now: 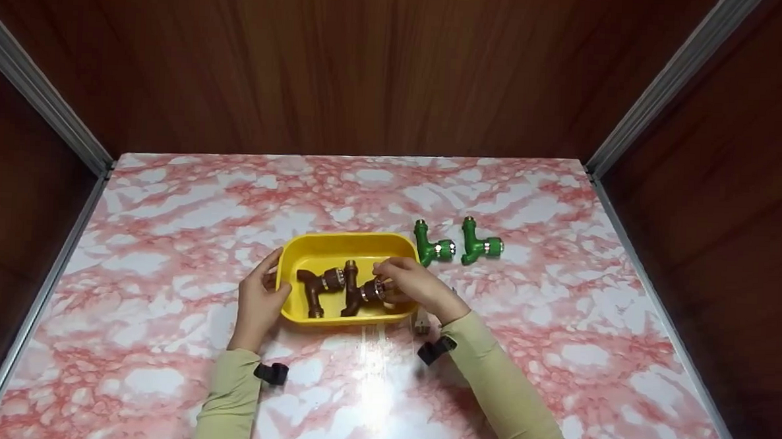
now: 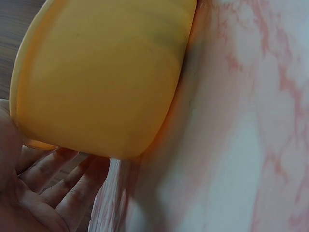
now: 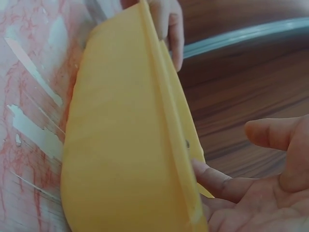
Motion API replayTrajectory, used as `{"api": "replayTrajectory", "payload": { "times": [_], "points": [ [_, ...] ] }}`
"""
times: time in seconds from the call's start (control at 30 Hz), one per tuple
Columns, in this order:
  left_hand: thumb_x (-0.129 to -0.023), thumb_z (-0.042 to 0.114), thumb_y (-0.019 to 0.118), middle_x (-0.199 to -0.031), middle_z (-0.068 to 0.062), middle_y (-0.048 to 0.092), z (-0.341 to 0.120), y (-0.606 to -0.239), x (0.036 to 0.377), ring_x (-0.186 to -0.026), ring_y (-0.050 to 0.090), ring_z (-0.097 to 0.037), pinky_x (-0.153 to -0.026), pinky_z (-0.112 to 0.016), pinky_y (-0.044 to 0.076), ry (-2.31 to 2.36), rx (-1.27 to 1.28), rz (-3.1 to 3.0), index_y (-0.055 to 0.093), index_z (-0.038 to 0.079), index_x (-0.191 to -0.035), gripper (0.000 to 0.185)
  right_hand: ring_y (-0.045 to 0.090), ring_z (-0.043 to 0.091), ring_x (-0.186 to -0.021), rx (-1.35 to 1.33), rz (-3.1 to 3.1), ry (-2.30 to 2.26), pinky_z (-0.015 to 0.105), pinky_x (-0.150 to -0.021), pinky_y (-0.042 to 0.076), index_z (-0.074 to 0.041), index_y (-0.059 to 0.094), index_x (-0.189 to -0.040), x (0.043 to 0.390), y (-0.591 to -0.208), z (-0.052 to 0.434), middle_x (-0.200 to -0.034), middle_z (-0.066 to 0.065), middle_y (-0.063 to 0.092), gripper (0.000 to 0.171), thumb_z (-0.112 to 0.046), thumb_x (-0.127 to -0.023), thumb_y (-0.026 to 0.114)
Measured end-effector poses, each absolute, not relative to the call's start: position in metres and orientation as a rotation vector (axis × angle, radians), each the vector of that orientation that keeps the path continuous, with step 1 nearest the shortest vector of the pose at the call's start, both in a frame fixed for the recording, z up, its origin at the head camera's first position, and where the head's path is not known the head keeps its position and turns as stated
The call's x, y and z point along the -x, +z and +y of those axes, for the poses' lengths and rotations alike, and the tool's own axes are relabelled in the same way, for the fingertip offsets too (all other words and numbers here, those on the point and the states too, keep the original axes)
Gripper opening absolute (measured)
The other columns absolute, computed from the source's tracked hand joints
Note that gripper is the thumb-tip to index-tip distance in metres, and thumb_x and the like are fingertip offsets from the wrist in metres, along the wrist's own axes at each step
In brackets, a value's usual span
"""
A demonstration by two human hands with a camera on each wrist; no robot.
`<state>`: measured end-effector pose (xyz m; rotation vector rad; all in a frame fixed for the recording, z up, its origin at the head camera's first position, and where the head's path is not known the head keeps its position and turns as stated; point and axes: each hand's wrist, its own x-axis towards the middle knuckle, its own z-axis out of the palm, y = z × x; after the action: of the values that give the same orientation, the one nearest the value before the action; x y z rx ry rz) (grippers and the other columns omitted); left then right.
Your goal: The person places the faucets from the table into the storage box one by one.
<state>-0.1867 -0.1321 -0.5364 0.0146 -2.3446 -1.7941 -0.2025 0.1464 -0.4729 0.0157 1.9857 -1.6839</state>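
A yellow plastic tub point(image 1: 347, 238) stands on the marbled table. Inside lie two brown taps, the left one point(image 1: 312, 294) and the right one point(image 1: 353, 296), each with a ridged knob. My left hand point(image 1: 260, 304) grips the tub's left end, thumb at the rim and fingers along the outside wall. My right hand point(image 1: 421, 289) reaches over the right rim, its fingertips by the right tap's knob. In the right wrist view its thumb point(image 3: 270, 133) stands well apart from the index finger point(image 3: 217, 181), which dips behind the rim.
Two green taps, a nearer one point(image 1: 424, 244) and a farther-right one point(image 1: 473, 243), lie just right of the tub. A small metallic end point(image 1: 422, 324) shows beneath the right wrist. Brown wood-grain panels point(image 1: 371, 73) wall in the table at the back and sides.
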Motion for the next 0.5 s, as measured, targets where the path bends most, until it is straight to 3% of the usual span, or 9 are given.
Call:
{"api": "replayTrajectory", "payload": {
  "times": [0.3, 0.5],
  "points": [
    [-0.081, -0.012, 0.058, -0.134, -0.018, 0.052, -0.13, -0.521, 0.18, -0.102, 0.061, -0.033, -0.071, -0.021, 0.052, -1.817, 0.001, -2.381, 0.049, 0.008, -0.14, 0.063, 0.059, 0.03, -0.102, -0.024, 1.99, -1.683, 0.049, -0.092, 0.047, 0.006, 0.053, -0.126, 0.201, -0.469, 0.149, -0.118, 0.021, 0.055, 0.048, -0.031, -0.096, 0.054],
    [-0.081, -0.013, 0.057, -0.135, -0.02, 0.051, -0.132, -0.529, 0.185, -0.104, 0.06, -0.036, -0.07, -0.022, 0.053, -1.845, -0.017, -2.383, 0.048, 0.006, -0.141, 0.063, 0.058, 0.032, -0.106, -0.008, 1.993, -1.68, 0.05, -0.092, 0.046, 0.005, 0.053, -0.125, 0.2, -0.47, 0.151, -0.122, 0.025, 0.053, 0.047, -0.031, -0.095, 0.055]
  ]
}}
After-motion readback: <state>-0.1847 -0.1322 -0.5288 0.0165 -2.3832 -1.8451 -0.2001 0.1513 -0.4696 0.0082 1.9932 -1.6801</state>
